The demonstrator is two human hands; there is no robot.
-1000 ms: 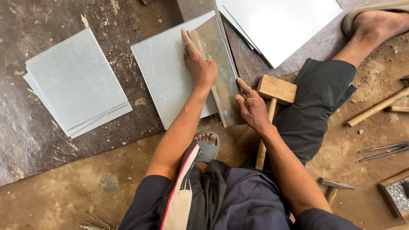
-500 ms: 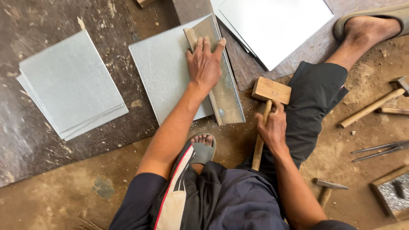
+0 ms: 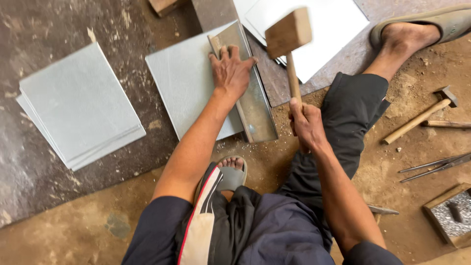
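My left hand [image 3: 230,71] presses flat on a long metal angle bar [image 3: 255,105] that lies along the right edge of a grey metal sheet [image 3: 184,81] on the dark floor slab. My right hand [image 3: 305,122] grips the handle of a wooden mallet [image 3: 288,34]. The mallet is raised, with its square head above the far end of the bar. I sit on the ground, my left foot in a sandal [image 3: 230,174] tucked under me and my right leg stretched out to the right.
A stack of grey metal sheets [image 3: 78,105] lies at the left. Larger pale sheets [image 3: 319,29] lie at the top right. A metal hammer [image 3: 419,118], thin metal rods [image 3: 434,167] and a wooden box [image 3: 451,216] rest on the dirt at the right.
My right hand took the mallet by its handle from the ground and lifted it over the bar. My left hand slid onto the bar and spread flat.
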